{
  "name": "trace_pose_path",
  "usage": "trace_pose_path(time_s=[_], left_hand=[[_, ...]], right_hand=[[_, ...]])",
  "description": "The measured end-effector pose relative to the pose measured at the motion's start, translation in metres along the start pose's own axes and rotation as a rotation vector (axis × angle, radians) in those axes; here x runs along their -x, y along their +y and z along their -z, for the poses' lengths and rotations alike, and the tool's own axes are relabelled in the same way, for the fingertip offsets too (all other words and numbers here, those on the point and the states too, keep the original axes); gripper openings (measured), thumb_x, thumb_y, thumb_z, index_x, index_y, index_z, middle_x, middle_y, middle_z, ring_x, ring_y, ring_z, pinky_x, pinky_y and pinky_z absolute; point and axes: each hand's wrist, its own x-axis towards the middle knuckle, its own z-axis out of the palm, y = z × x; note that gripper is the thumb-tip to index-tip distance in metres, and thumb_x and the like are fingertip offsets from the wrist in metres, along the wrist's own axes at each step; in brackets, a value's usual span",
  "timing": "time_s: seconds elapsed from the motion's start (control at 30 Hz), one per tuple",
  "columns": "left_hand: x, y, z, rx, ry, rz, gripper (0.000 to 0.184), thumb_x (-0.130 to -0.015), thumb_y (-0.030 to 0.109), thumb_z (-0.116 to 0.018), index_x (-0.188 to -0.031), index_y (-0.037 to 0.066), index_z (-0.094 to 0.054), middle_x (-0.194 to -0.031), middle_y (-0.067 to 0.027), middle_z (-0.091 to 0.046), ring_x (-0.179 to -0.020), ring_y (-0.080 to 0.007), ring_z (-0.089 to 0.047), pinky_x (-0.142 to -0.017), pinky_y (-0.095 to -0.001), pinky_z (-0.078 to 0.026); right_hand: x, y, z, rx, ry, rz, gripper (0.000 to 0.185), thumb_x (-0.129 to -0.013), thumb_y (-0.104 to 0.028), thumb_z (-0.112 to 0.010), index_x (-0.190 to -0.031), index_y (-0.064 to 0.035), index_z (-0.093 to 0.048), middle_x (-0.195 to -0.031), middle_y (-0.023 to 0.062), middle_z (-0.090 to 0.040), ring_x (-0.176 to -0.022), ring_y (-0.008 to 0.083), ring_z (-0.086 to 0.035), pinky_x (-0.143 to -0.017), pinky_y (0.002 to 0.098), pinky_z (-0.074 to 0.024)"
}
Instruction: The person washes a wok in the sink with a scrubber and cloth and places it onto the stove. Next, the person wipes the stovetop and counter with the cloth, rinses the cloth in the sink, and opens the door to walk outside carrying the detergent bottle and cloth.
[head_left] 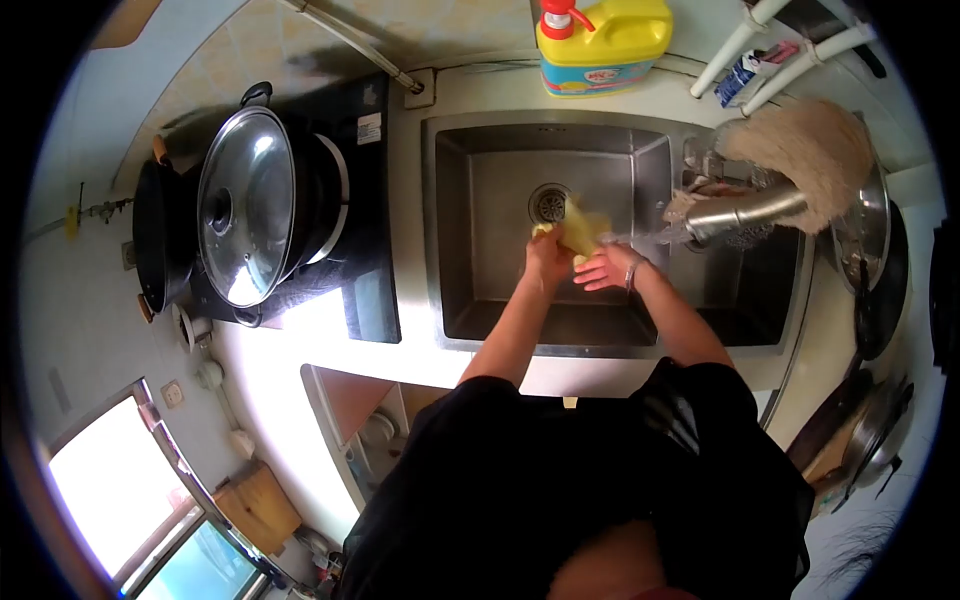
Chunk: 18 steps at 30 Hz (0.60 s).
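Observation:
A thin yellow cloth (582, 230), partly blurred, hangs over the steel sink (490, 270) near its drain. My left hand (546, 257) is closed on the cloth's left side. Close by on the right, my right hand (606, 268) has its fingers stretched out and apart, at the cloth's lower edge; whether it touches the cloth is hard to tell. Water runs leftward toward the cloth from a silver faucet (745, 212). A bracelet circles my right wrist.
A yellow detergent jug (605, 45) with a red pump stands behind the sink. On the left, a lidded pot (250, 205) sits on the black stove (372, 250), with a dark pan (160, 235) beyond. A beige shaggy cloth (815, 150) lies at the right, beside several pans.

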Motion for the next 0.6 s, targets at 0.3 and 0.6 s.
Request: trace_pose_path(time_s=[0.3, 0.6], left_hand=[[0.009, -0.01, 0.026, 0.104, 0.071, 0.058, 0.021, -0.084, 0.011, -0.042, -0.104, 0.005, -0.043, -0.098, -0.0101, -0.05, -0.085, -0.0245, -0.053, -0.068, -0.0409, -0.048], [-0.014, -0.011, 0.001, 0.049, 0.352, 0.08, 0.031, -0.08, 0.012, -0.051, -0.109, 0.011, -0.04, -0.101, -0.006, -0.047, -0.089, -0.0238, -0.051, -0.071, -0.0396, -0.045]], right_hand=[[-0.047, -0.012, -0.005, -0.492, 0.039, 0.478, 0.029, -0.077, -0.026, -0.056, -0.096, -0.0052, -0.052, -0.086, 0.0063, -0.056, -0.082, 0.0184, -0.054, -0.069, 0.0326, -0.0451], [-0.028, -0.005, -0.057, 0.364, 0.638, 0.78, 0.037, -0.069, -0.036, -0.059, -0.082, -0.0023, -0.058, -0.082, 0.0133, -0.059, -0.074, 0.0241, -0.056, -0.066, 0.0323, -0.0425]])
